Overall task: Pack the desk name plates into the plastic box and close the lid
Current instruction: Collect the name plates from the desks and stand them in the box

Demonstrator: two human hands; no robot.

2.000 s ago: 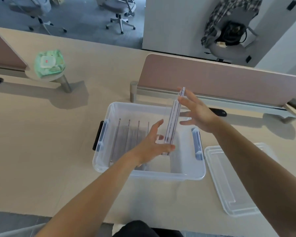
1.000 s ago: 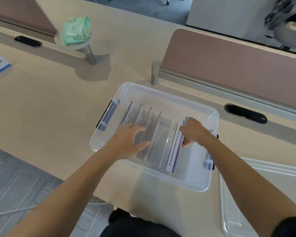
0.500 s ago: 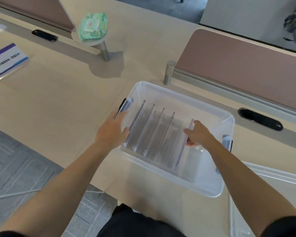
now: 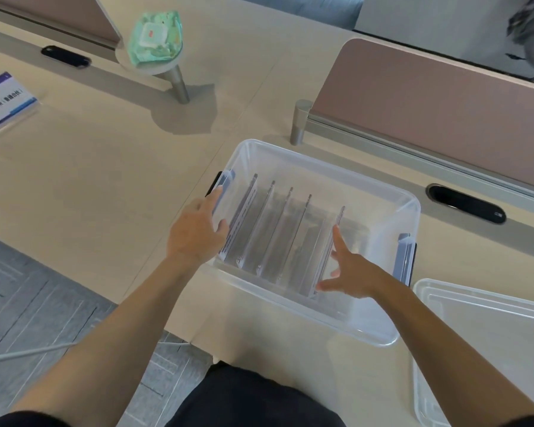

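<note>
1. plastic box [image 4: 321,167]: on the desk [image 4: 105,180], uncovered
2. desk name plates [image 4: 275,229]: five, on edge in a row inside the box
3. my left hand [image 4: 195,232]: fingers curled over the box's left rim by the blue latch [image 4: 226,179], holding it
4. my right hand [image 4: 352,272]: empty, fingers spread, inside the box just beside the rightmost plate [image 4: 337,220]
5. lid [image 4: 481,334]: flat on the desk, right of the box
6. loose name plate [image 4: 7,103]: far left on the desk

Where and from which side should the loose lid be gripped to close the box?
Probably the left rim of the lid, beside the plastic box, pinched from above by the right hand: it lies flat on the desk, so only the raised rim gives purchase.
</note>
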